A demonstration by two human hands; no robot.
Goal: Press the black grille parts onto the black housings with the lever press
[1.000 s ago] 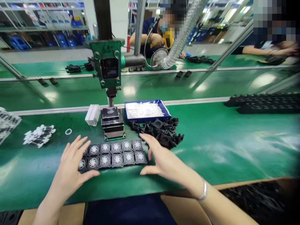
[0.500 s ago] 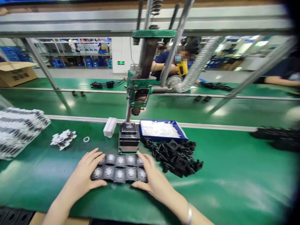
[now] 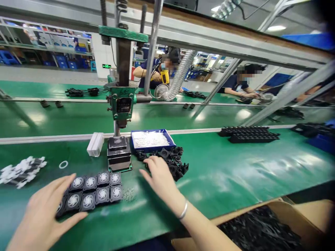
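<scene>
My left hand (image 3: 47,209) spans the left end of a block of small black fans (image 3: 89,201) with white rotors, set in two rows on the green bench. Its fingers rest along the far row and its thumb along the near row. My right hand (image 3: 159,176) is open, fingers apart, at the near left edge of a loose pile of black plastic frames (image 3: 175,158); nothing shows in its grasp. Behind the fans stands the metal block (image 3: 119,155) beneath a green hand press (image 3: 122,104).
A blue tray (image 3: 133,141) of thin white pieces sits behind the pile. Left are a clear plastic block (image 3: 95,144), a white ring (image 3: 63,164) and white-and-black parts (image 3: 23,170). Black rows (image 3: 251,135) lie right; a carton (image 3: 295,218) of black parts is below. Co-workers sit opposite.
The view has swung right. My right hand has let go of the fans' right end and moved to the black pile. The fans sit further left of the press, with my left hand still at their end.
</scene>
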